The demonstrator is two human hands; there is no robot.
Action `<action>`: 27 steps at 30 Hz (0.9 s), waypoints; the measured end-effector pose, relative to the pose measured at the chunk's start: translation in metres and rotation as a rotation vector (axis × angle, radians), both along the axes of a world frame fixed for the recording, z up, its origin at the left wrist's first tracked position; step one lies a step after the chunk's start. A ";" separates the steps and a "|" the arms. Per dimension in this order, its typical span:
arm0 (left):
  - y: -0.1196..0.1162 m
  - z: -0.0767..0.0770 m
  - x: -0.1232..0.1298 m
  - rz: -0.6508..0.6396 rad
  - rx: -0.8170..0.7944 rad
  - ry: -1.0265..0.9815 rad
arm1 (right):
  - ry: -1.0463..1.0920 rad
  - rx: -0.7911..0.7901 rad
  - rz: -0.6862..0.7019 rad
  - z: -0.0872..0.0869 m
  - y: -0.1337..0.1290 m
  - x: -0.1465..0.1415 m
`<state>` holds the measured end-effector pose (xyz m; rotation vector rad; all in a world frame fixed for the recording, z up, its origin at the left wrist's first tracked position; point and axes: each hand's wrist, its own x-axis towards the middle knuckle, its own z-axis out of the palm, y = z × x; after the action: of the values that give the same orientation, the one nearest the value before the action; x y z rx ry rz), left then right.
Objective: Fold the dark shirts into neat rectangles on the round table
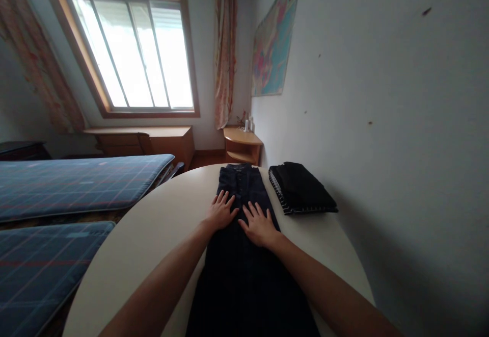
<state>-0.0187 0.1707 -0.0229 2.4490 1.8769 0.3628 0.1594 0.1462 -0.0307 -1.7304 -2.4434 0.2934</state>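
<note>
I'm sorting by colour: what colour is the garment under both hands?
The garment is dark navy blue; head view.

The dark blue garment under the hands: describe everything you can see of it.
The dark blue garment looks like cloth, perhaps denim, almost black toward the viewer. A waistband crosses its far end, with what look like small buttons down the middle below it. It lies lengthwise on the pale table, looking wider toward the near end, which the picture cuts off. The left hand and right hand rest on its upper part, fingers spread.
</note>
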 end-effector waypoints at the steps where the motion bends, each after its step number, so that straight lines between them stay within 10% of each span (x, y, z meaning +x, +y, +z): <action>1: 0.002 0.002 0.000 0.006 0.024 0.013 | 0.002 -0.006 -0.003 -0.001 0.005 -0.001; 10: -0.072 0.032 -0.006 0.010 0.025 -0.088 | 0.107 0.054 0.017 -0.003 0.030 0.003; 16: -0.139 0.041 -0.018 -0.551 -0.198 -0.131 | 0.200 0.183 0.147 -0.003 0.022 0.009; 27: -0.146 0.041 -0.015 -0.678 -0.188 -0.148 | 0.309 0.201 0.375 -0.011 0.020 0.014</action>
<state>-0.0334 0.0246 0.0182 2.6354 0.8904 0.2981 0.1734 0.1659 -0.0420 -1.0541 -2.4485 0.3131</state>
